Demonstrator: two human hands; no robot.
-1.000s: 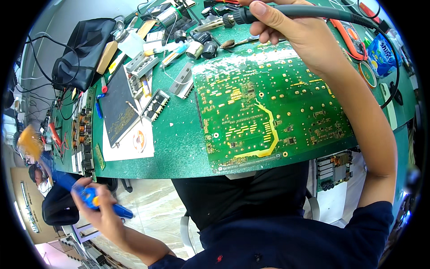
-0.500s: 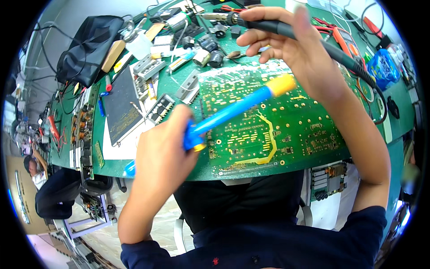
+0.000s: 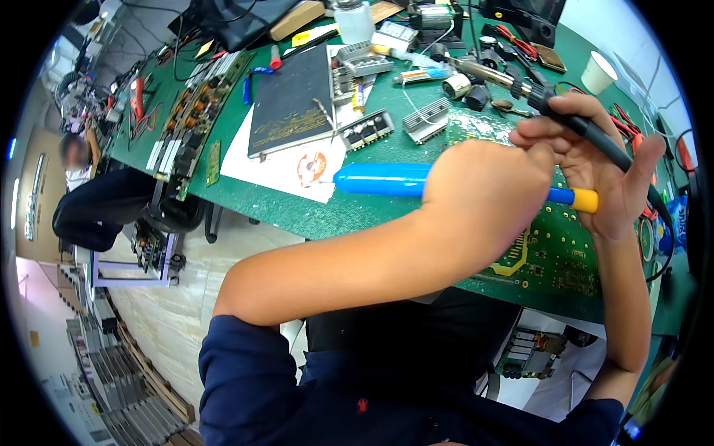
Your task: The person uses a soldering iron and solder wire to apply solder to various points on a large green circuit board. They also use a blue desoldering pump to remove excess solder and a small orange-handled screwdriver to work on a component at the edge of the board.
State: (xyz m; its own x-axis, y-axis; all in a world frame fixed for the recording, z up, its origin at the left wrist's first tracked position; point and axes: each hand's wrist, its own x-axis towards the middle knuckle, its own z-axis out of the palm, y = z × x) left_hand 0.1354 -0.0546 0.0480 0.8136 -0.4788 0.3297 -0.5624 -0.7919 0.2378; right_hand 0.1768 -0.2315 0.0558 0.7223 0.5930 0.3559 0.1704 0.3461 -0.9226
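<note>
My left hand point(image 3: 487, 182) is wrapped around a blue solder sucker point(image 3: 383, 179), which lies level above the bench. Its yellow plunger end point(image 3: 584, 200) touches the palm of my right hand point(image 3: 606, 182). That same right hand holds a soldering iron point(image 3: 591, 134) by its black handle, between thumb and fingers. The iron's metal barrel point(image 3: 483, 72) points up and left over loose parts. Beneath both hands lies a large green circuit board point(image 3: 569, 256), partly covered by my left hand and forearm.
Left of the board are a finned heat sink point(image 3: 428, 120), a black panel point(image 3: 290, 100) and white paper point(image 3: 253, 172) with a round red-and-white disc point(image 3: 311, 169). A paper cup point(image 3: 597, 73) stands at the far right. Another person point(image 3: 76, 160) is at far left.
My left hand has swung right with the solder sucker, bringing its yellow end against my right palm. The view has turned, showing more of the left side. The soldering iron stays in my right hand.
</note>
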